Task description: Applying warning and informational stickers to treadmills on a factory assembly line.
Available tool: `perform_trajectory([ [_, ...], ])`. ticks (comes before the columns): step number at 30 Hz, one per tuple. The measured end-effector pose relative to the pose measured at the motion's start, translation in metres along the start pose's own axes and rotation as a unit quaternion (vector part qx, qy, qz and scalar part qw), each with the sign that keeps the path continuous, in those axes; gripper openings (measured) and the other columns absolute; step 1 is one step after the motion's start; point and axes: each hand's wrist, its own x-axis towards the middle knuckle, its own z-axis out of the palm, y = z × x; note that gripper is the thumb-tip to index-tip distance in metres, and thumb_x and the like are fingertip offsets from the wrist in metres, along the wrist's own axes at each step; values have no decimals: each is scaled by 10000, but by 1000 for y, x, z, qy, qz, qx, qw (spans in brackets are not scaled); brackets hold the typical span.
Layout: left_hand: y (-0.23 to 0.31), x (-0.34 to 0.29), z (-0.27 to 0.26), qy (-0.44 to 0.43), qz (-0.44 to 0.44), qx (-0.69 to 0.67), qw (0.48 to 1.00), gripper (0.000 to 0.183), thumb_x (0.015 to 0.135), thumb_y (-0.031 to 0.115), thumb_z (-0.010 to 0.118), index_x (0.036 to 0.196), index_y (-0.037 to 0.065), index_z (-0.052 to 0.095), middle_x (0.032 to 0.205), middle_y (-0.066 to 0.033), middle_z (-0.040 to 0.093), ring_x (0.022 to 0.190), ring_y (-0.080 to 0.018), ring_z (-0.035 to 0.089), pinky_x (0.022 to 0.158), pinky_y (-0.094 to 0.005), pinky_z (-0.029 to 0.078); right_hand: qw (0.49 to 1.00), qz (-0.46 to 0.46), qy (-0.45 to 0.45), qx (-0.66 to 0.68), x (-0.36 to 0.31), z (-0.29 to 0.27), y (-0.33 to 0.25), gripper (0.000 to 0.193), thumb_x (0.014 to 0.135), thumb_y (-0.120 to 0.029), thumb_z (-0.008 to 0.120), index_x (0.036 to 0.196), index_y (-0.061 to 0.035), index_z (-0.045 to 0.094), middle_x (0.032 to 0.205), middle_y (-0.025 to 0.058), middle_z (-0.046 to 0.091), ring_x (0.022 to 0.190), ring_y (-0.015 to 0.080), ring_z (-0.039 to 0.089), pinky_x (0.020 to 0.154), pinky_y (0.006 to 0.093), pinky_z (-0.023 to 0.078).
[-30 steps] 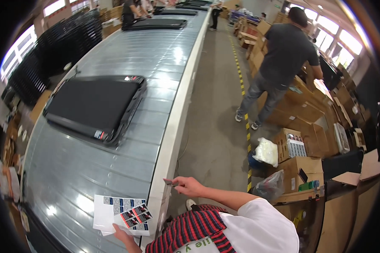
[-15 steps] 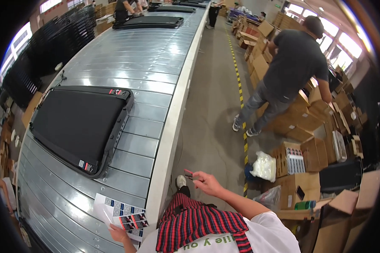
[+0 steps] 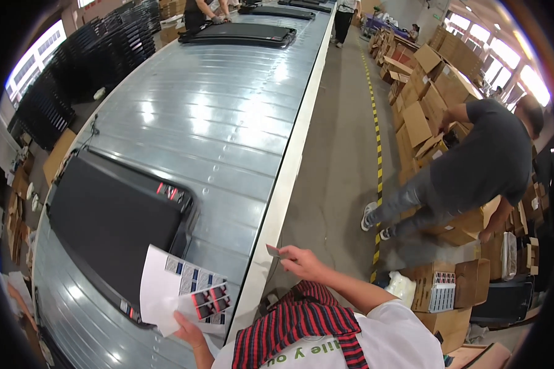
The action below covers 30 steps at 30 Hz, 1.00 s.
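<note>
My left hand (image 3: 191, 332) grips sticker sheets (image 3: 160, 286), a mostly bare white one and ones with rows of printed labels. The sheets hang over the conveyor's near edge and cover part of a black, framed panel (image 3: 114, 212). On that panel sit a red-and-dark sticker (image 3: 172, 193) at its far right corner and another small sticker (image 3: 129, 309) at its near corner. Between the fingertips of my right hand (image 3: 306, 263) is a small, thin sticker (image 3: 273, 251), held over the conveyor's pale side rail (image 3: 281, 206).
The metal slat conveyor (image 3: 215, 117) runs away from me, with more black panels (image 3: 239, 34) farther along. A co-worker (image 3: 474, 160) bends over cardboard boxes (image 3: 421, 123) at the right, beyond a yellow-and-black floor line (image 3: 378, 166). Stacked black panels (image 3: 92, 61) stand far left.
The black panel now appears nearer to me. My left hand has lifted the sheets across its edge; my right hand still pinches the sticker. The co-worker has bent lower, reaching toward the boxes.
</note>
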Motion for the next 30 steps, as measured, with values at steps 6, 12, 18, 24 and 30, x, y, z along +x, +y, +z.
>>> perform_trajectory([
  [6, 121, 23, 238, -93, 79, -200, 972, 409, 905, 121, 501, 1236, -103, 410, 1200, -177, 513, 1056, -229, 521, 894, -314, 418, 1000, 16, 12, -22, 86, -124, 53, 285, 843, -157, 554, 1103, -46, 515, 695, 82, 642, 626, 165, 615, 593, 303, 472],
  [12, 145, 51, 445, -102, -102, -164, 976, 401, 884, 170, 557, 1161, -111, 485, 1107, -162, 569, 949, -211, 570, 819, -310, 457, 995, 13, 70, -63, 218, -276, 79, 294, 830, -165, 561, 1104, -68, 517, 726, 97, 649, 660, 204, 635, 639, 322, 492],
  [18, 168, 63, 587, -98, -148, -158, 971, 417, 875, 241, 585, 1090, -112, 540, 1029, -157, 602, 864, -195, 589, 744, -303, 483, 992, -17, 91, -84, 309, -396, 88, 279, 829, -183, 555, 1091, -95, 519, 745, 97, 650, 691, 284, 625, 636, 370, 480],
  [24, 196, 83, 744, -91, -164, -101, 977, 494, 870, 288, 589, 1141, -114, 494, 1064, -185, 587, 895, -231, 597, 758, -331, 499, 987, -49, 111, -108, 401, -498, 127, 289, 831, -175, 543, 1104, -88, 508, 723, 110, 633, 675, 310, 609, 624, 394, 474],
  [30, 250, 95, 919, -118, -199, -170, 958, 521, 866, 315, 583, 1144, -116, 487, 1083, -193, 574, 867, -236, 602, 749, -347, 496, 985, 6, 83, -151, 506, -625, 157, 278, 824, -155, 524, 1098, -105, 517, 712, 124, 626, 670, 345, 593, 622, 438, 468],
])
